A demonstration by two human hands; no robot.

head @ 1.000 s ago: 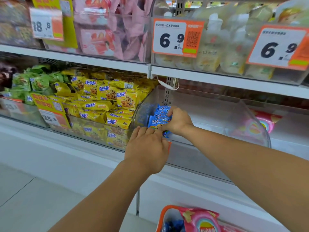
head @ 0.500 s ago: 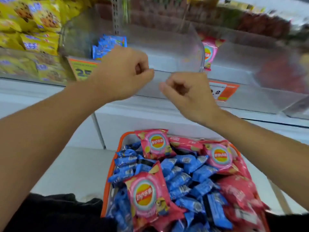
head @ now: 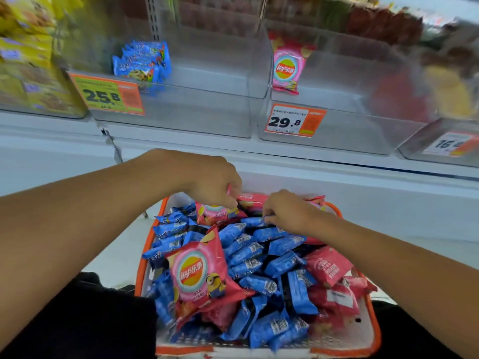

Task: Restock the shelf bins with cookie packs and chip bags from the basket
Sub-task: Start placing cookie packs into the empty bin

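Both hands are down in the orange basket (head: 373,330): the left hand (head: 215,186) curls its fingers onto a pink chip bag (head: 215,212), the right hand (head: 287,212) pinches a blue cookie pack (head: 255,221), beneath the clear shelf bins (head: 207,110).

Orange price tags (head: 106,94) on bin fronts; blurred yellow packs (head: 23,55) far left.

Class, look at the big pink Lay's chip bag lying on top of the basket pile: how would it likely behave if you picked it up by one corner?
The pink Lay's chip bag looks puffed, so it is probably light for its size. Its glossy film may be slippery in a pinch. It lies tilted on loose blue cookie packs, so pushing it would likely slide it and shift them.
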